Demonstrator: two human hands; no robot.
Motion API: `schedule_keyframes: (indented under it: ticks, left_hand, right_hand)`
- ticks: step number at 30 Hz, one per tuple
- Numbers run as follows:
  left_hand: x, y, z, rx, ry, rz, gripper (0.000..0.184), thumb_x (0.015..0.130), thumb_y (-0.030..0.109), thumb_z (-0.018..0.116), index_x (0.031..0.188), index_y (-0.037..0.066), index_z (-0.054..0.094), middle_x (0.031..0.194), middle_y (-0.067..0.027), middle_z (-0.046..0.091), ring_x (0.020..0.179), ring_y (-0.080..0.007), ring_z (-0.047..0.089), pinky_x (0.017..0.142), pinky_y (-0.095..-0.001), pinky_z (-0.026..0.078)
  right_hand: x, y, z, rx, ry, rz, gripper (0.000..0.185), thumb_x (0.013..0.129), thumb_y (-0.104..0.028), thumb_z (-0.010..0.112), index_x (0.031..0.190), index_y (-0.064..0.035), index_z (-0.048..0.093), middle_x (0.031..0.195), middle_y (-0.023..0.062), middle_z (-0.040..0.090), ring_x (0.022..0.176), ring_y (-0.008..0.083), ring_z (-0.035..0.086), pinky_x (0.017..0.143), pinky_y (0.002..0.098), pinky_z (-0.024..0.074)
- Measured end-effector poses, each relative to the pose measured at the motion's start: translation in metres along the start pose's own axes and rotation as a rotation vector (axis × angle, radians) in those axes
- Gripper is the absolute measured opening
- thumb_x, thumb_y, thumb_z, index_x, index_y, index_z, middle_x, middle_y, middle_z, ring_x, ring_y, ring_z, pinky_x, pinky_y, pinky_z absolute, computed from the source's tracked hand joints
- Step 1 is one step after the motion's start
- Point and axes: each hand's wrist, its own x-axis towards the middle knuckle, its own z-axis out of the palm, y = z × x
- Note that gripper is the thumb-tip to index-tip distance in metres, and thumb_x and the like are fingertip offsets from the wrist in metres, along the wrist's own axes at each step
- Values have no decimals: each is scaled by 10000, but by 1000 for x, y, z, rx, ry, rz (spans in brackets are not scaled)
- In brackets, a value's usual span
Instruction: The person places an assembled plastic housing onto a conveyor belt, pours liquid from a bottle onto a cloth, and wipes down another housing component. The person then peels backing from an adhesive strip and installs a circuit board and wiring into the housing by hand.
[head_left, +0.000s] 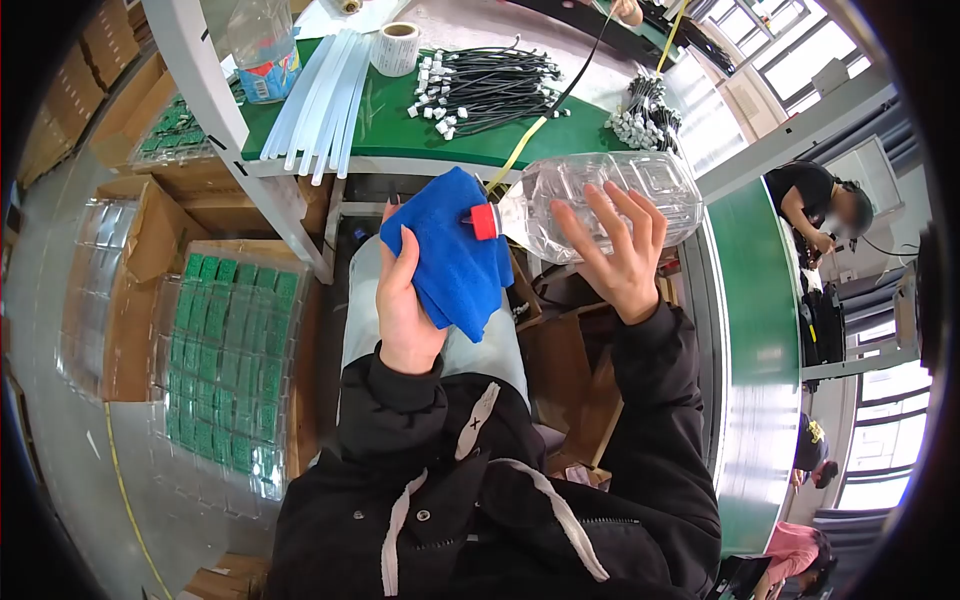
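Observation:
A blue cloth (452, 255) lies over the palm of my left hand (405, 300), whose thumb presses on its edge. My right hand (618, 245) grips a large clear plastic bottle (540, 205) from above, its fingers spread over the side. The bottle lies sideways, with its red cap (484, 222) pointing left against the cloth. Something small and dark shows at the cap's tip; I cannot make it out. Both hands are above my lap, in front of the green workbench (385, 130).
On the bench are clear tubes (318, 95), a label roll (396, 50), black cables with white connectors (490, 88), another cable bundle (645, 115) and a bottle (262, 55). Trays of green boards (225, 350) stand left. People sit at the right, one in black (805, 190).

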Motion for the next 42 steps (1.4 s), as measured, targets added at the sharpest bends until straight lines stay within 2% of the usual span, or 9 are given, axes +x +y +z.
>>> schedule_keyframes:
  ticks: [15,20,26,29,30,33,34,38,42]
  left_hand:
    - [0,-2,4,-20,-12,-6,512,975,290,447,1431,142,266,1387,-92,402,1237,-269,442,1009,-436,392]
    - [1,-4,2,-19,-47,-8,519,980,309,431,1435,157,234,1376,-94,395,1224,-272,449,993,-436,407]
    - [0,-3,0,-71,-38,-30,513,984,313,416,1439,173,222,1382,-94,383,1235,-278,439,1004,-447,398]
    - [0,0,-2,-174,-66,-73,499,987,307,406,1439,185,231,1395,-87,376,1243,-282,432,1015,-457,389]
    - [-1,1,-2,-219,-79,-90,493,989,304,402,1438,189,236,1399,-84,374,1245,-284,429,1018,-460,386]
    - [-3,5,-3,-352,-120,-122,476,992,301,390,1436,199,252,1411,-79,366,1253,-288,422,1026,-472,376]
    - [-4,7,-3,-356,-118,-113,473,994,301,385,1436,199,254,1412,-77,366,1255,-288,420,1026,-474,375]
    - [-8,12,0,-348,-176,-72,446,1000,299,365,1417,152,308,1410,-74,388,1265,-271,411,1054,-466,335]
    - [-6,14,-2,-338,-195,-57,445,1003,301,355,1412,128,323,1414,-74,392,1275,-263,399,1071,-460,307]
  right_hand:
    - [-11,4,3,-5,134,-6,400,728,-183,733,1079,-348,632,1114,-25,574,1011,187,560,860,352,431]
    - [-13,5,1,18,141,-6,433,704,-187,763,1078,-355,624,1116,-30,576,1013,188,562,864,355,429]
    - [-10,4,-2,120,52,67,459,687,-131,751,1106,-275,632,1093,14,578,1000,222,563,854,367,429]
    - [-10,4,0,288,-7,197,481,664,-103,735,1124,-200,630,1083,42,573,994,247,562,849,378,426]
    - [-11,5,6,343,50,200,563,590,-105,767,1133,-115,618,1083,81,566,989,281,560,827,381,438]
    - [-11,-3,17,606,154,484,649,529,-107,805,1140,-46,595,1075,121,557,986,315,556,824,371,452]
    - [-9,3,13,647,95,578,754,487,-122,847,1168,7,550,1065,150,553,995,328,551,839,358,459]
    - [-27,26,48,1101,349,1072,834,606,-106,854,1307,-12,412,1134,84,550,1012,204,550,885,357,438]
    - [-18,57,67,929,537,1152,839,601,-102,858,1302,4,409,1115,106,548,1020,221,546,878,352,430]
